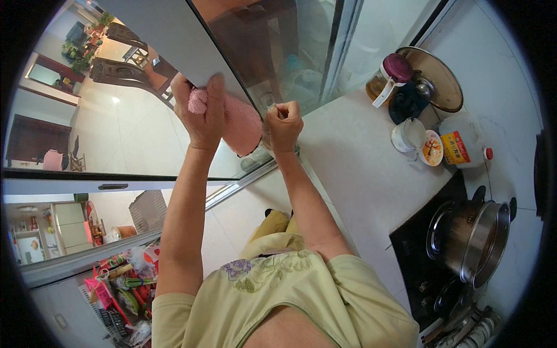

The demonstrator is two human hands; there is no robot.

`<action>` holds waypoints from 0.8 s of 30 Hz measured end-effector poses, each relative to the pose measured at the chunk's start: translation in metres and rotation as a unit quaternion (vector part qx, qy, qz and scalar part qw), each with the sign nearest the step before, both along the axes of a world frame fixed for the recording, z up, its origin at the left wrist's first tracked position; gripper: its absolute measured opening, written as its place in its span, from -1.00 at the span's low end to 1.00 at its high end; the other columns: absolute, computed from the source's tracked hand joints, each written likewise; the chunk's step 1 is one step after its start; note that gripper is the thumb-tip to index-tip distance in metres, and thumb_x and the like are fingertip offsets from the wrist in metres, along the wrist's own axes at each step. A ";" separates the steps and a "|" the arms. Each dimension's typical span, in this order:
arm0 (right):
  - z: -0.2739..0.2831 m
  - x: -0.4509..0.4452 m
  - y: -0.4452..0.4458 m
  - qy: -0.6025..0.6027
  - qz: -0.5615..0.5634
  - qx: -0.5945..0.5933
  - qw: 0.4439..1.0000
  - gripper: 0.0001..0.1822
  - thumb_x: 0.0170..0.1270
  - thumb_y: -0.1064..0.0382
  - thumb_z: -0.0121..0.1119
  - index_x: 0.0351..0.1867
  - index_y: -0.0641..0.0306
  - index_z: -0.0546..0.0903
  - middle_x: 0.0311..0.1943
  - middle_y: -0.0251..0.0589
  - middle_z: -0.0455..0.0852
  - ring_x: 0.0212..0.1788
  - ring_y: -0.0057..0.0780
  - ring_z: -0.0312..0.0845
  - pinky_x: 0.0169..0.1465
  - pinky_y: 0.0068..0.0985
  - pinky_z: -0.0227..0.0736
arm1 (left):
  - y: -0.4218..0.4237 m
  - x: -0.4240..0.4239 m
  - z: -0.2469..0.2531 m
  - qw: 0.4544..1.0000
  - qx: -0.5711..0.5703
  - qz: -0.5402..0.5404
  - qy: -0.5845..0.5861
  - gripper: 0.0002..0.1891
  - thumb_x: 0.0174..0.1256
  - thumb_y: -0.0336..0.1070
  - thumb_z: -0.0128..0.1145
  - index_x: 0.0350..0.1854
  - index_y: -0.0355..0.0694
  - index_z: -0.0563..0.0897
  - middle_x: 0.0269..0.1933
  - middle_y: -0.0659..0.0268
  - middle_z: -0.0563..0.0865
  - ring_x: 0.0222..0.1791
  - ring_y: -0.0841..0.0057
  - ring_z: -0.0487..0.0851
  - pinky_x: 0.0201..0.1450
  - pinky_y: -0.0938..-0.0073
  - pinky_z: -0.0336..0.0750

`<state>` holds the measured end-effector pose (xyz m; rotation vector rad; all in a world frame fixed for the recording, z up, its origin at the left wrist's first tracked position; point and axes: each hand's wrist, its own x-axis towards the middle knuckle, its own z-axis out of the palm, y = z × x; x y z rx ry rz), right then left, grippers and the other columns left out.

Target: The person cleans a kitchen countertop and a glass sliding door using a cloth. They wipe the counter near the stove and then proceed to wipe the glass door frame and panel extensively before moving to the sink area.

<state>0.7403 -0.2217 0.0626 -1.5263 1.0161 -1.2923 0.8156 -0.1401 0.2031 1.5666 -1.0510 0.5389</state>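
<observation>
My left hand (pixel 199 115) grips a fluffy pink cloth (pixel 242 124) and holds it against a glossy grey door panel (pixel 169 32). Part of the cloth bulges past the thumb towards the panel's dark edge (pixel 224 54). Just right of the cloth, my right hand (pixel 285 127) is curled with its fingers bent in, next to a clear glass pane (pixel 311 52). Whether those fingers hold the door's edge or something thin is hidden.
Right of me runs a pale countertop (pixel 339 143) with a jug (pixel 389 76), a glass lid (pixel 439 80), a white cup (pixel 409 135) and a plastic bottle (pixel 463 141). A steel pot (pixel 474 243) stands on the black hob (pixel 413 248). Packed bags and goods (pixel 126 291) lie lower left.
</observation>
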 end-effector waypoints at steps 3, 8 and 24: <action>-0.021 -0.003 -0.009 0.053 0.012 0.026 0.998 -0.89 0.01 0.35 0.21 -0.52 0.23 0.49 -0.56 -0.23 0.58 -0.51 -0.32 0.55 -0.38 -0.42 0.42 | -0.001 0.000 0.000 1.000 -0.006 -0.002 0.015 -0.73 0.32 -0.17 0.14 -0.13 -0.21 0.41 -0.26 0.33 0.47 -0.22 0.55 0.42 -0.11 0.47 0.36; 0.006 -0.003 -0.007 -0.035 0.038 0.080 0.995 -0.91 0.08 0.33 0.17 -0.48 0.27 0.50 -0.52 -0.21 0.59 -0.46 -0.30 0.54 -0.32 -0.40 0.42 | -0.001 0.001 0.000 0.999 -0.004 -0.005 0.035 -0.73 0.32 -0.16 0.13 -0.13 -0.20 0.41 -0.25 0.33 0.47 -0.21 0.56 0.42 -0.10 0.48 0.37; 0.033 0.006 -0.003 -0.066 -0.052 0.013 0.996 -0.93 0.21 0.37 0.12 -0.35 0.32 0.51 -0.43 -0.22 0.59 -0.42 -0.48 0.47 -0.28 -0.52 0.40 | -0.004 0.015 -0.010 0.997 -0.054 -0.053 -0.026 -0.67 0.17 -0.35 0.28 -0.10 -0.30 0.45 -0.28 0.28 0.58 -0.37 0.59 0.51 -0.25 0.59 0.45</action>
